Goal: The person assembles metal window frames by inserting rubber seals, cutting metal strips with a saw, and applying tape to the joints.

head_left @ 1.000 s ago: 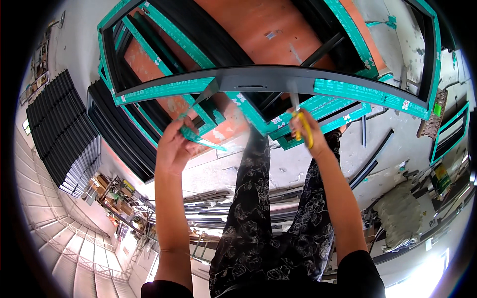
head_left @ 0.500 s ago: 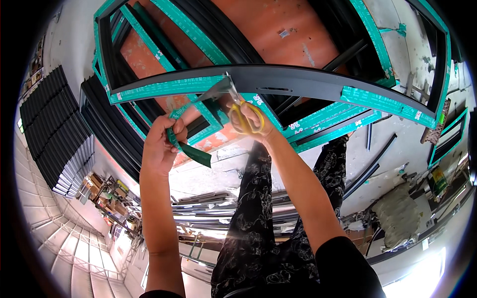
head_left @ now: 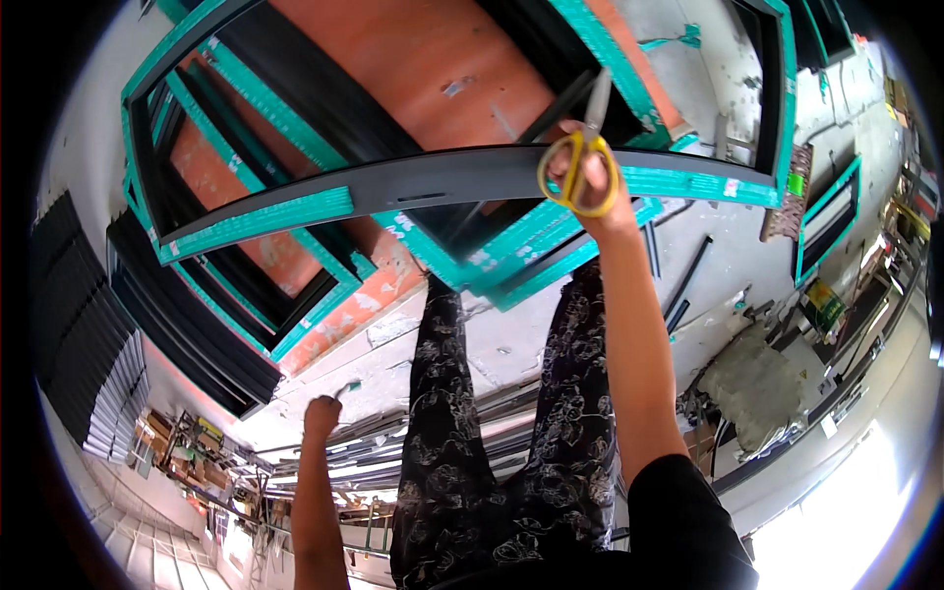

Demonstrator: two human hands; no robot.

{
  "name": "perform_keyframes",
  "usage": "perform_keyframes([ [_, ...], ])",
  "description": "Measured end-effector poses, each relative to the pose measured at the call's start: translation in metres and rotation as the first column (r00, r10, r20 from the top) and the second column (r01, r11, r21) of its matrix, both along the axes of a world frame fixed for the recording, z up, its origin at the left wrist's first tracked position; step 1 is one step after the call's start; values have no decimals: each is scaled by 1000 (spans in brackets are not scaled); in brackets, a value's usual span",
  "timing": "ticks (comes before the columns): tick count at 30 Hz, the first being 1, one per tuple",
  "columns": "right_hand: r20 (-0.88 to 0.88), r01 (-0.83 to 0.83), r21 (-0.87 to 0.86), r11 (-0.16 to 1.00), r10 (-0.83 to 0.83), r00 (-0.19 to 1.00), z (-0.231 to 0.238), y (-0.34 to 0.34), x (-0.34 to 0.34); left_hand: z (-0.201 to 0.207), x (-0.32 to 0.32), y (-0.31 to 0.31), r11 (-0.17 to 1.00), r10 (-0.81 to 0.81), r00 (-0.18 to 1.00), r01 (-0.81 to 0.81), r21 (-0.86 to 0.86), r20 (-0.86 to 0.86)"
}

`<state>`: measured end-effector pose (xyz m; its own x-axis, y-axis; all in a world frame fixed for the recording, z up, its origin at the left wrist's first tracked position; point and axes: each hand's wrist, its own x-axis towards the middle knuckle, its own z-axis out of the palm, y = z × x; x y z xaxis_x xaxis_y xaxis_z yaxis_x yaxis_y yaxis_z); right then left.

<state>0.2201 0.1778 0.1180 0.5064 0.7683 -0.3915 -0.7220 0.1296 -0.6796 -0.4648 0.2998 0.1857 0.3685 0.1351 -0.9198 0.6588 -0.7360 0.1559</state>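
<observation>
My right hand [head_left: 602,187] holds yellow-handled scissors [head_left: 612,175] above the near bar of a dark metal frame [head_left: 442,179], fingers through the loops. The blades point away from me and look closed. Green protective tape [head_left: 265,222] covers the bar's left part, more green tape [head_left: 703,185] its right part; between them the dark metal is bare, with a narrow slot. Low on the left, away from the frame, my left hand [head_left: 323,418] is closed. A small green scrap [head_left: 352,386] shows beside its fingertips; I cannot tell whether they grip it.
More green-taped frames [head_left: 315,305] lie under this one on an orange-red surface [head_left: 393,49]. Dark profiles [head_left: 187,315] are stacked at left, with ribbed dark panels [head_left: 84,315] beyond. Metal lengths lie on the floor behind my legs. A grey covered bundle [head_left: 752,388] stands at right.
My left hand has moved from the bar down and left; the tape strip it held shows only as a possible scrap. My right hand has carried the scissors to the right. The view has shifted.
</observation>
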Motion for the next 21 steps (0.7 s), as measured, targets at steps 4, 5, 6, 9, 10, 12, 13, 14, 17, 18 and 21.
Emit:
perform_keyframes([
  [4, -69, -71, -89, 993, 65, 995, -21, -19, -21, -20, 69, -62, 999, 53, 992, -51, 19, -119],
  [5, -103, -117, -9, 993, 115, 988, -22, -26, -35, -24, 107, -75, 983, 171, 979, -163, 85, -107],
  [6, -149, -137, -104, 985, 121, 981, -17, -37, -49, -23, 158, -90, 953, 282, 955, -268, 140, -88],
  [9, -132, -377, -198, 905, 357, 925, 31, -49, -85, -11, 232, -99, 898, 370, 872, -424, 116, 321],
  [10, -181, -433, -251, 866, 397, 900, 43, -76, -82, -11, 254, -95, 905, 390, 883, -421, 69, 260],
  [12, -60, -341, -385, 857, 346, 936, 63, -138, -53, -1, 327, -100, 922, 308, 826, -382, 67, 473],
  [13, 39, -99, -380, 919, 123, 992, 48, -179, -53, 2, 353, -99, 902, 411, 831, -431, -33, 375],
  [14, 47, -59, -416, 908, 86, 995, 63, -201, -26, 3, 354, -93, 913, 333, 810, -404, 48, 483],
  [17, 203, 157, -691, 706, -20, 979, 61, -304, 67, 2, 421, -103, 900, 375, 793, -437, 19, 479],
  [18, 228, 211, -708, 674, -64, 972, 37, -349, 94, -1, 441, -111, 901, 353, 772, -433, 31, 528],
  [21, 342, 307, -847, 433, 3, 940, -19, -452, 179, -15, 493, -147, 813, 569, 720, -566, -139, 398],
])
